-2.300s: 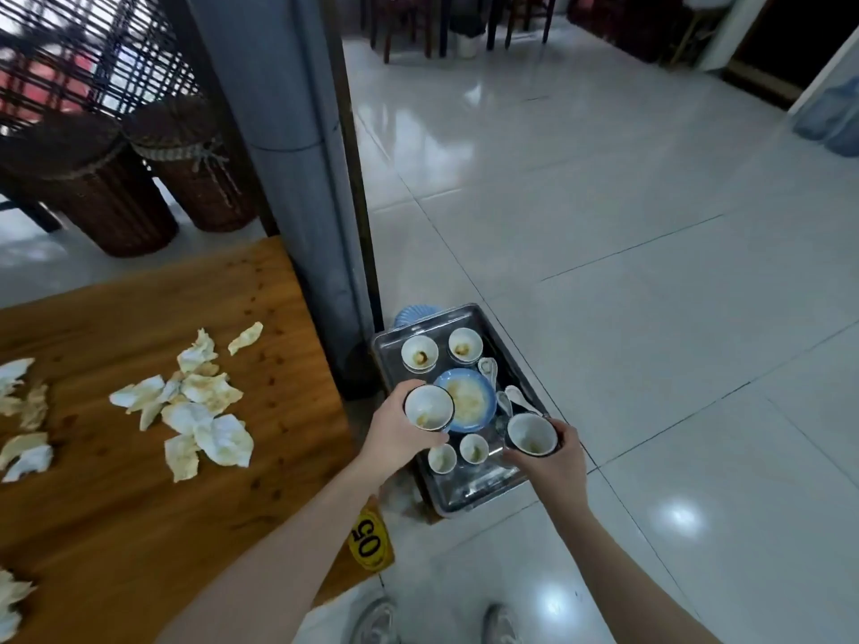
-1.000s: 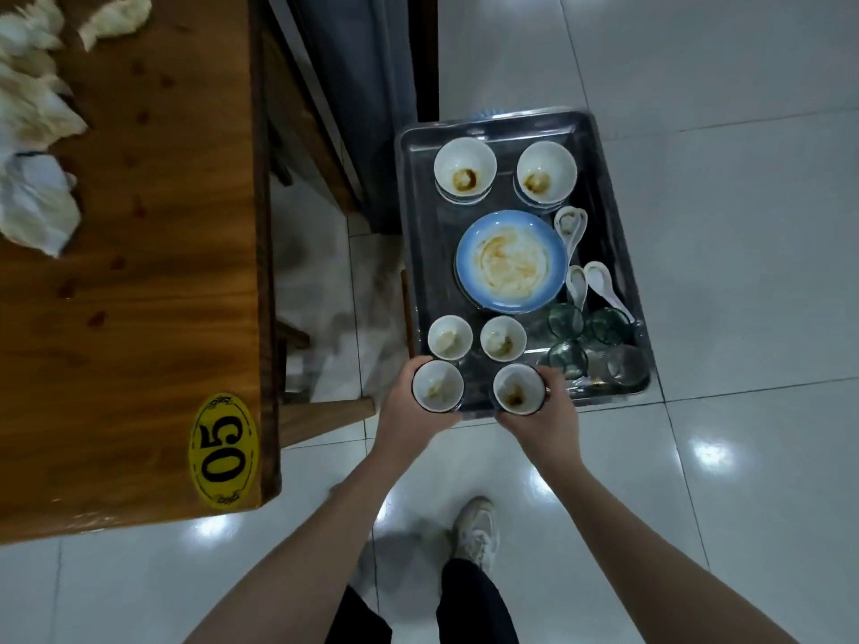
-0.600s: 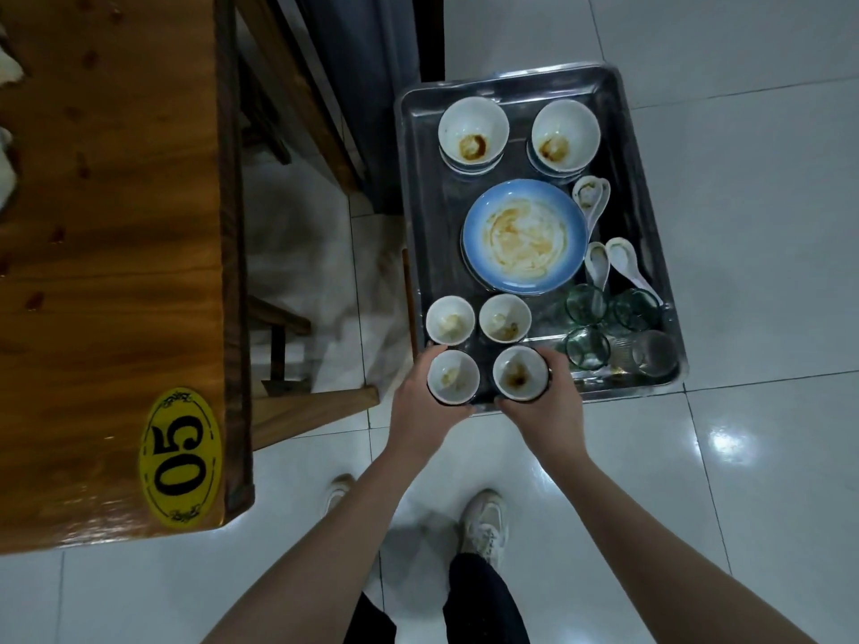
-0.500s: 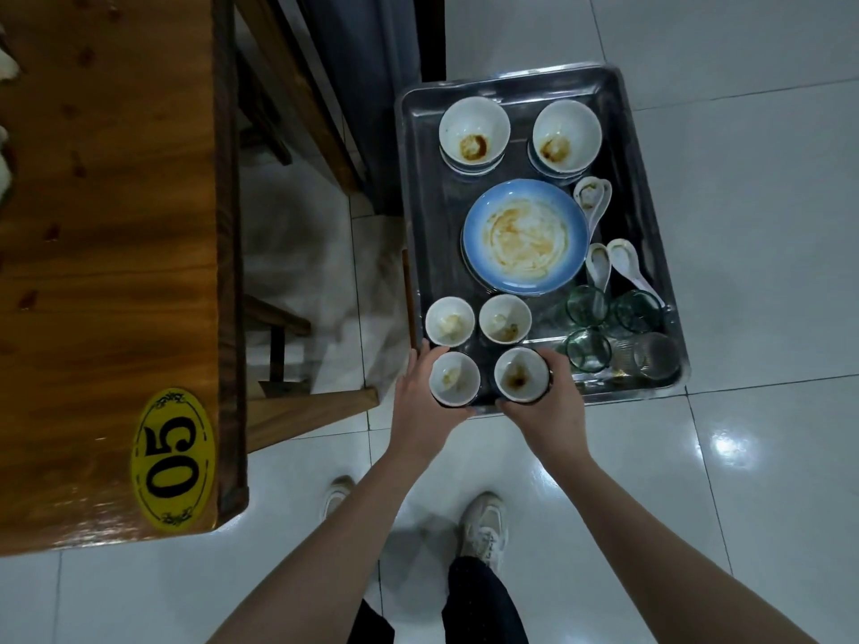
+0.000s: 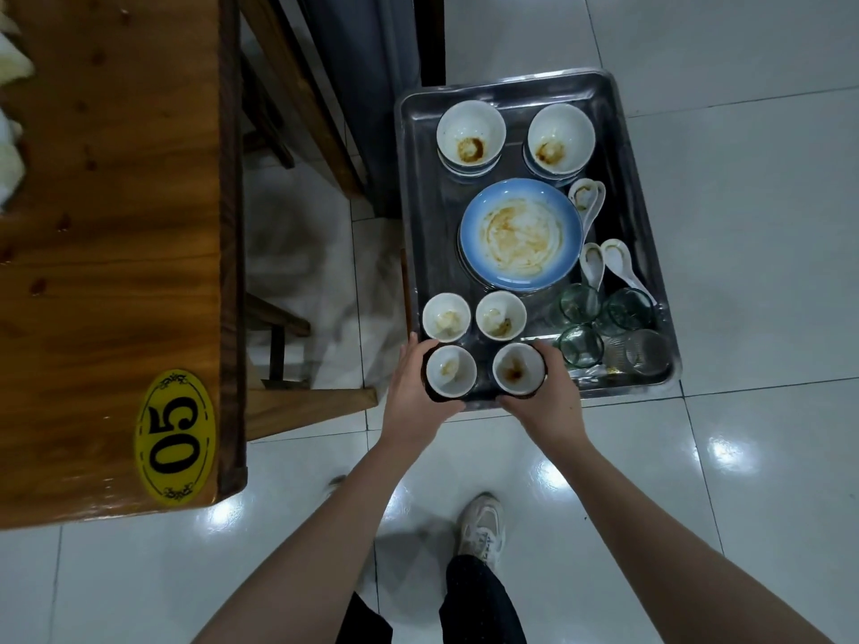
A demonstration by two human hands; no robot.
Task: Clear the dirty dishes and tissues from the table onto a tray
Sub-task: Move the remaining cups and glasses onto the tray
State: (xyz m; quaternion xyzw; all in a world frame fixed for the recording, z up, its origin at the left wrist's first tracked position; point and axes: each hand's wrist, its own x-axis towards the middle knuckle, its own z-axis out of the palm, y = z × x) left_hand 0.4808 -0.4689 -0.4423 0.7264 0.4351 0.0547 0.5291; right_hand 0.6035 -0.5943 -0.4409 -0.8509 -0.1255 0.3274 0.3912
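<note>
Hands work at the near edge of a steel tray [image 5: 420,216], seen from the head camera. The left hand [image 5: 416,395] has fingers and thumb curled round the left cup [image 5: 451,370], dark outside, white and brown-stained inside. The right hand [image 5: 551,404] wraps the matching right cup [image 5: 518,368] the same way. Both cups are low over the tray's near-left corner; whether they touch its floor I cannot tell. Just beyond them stand two more small cups [image 5: 446,317]. Farther in are a smeared blue plate [image 5: 520,234], white bowls [image 5: 470,137], ceramic spoons [image 5: 618,260] and glasses [image 5: 627,311]. To the left, a wooden table [image 5: 111,225] bears a yellow 05 tag [image 5: 175,438], with crumpled tissues [image 5: 9,62] at its far edge.
</note>
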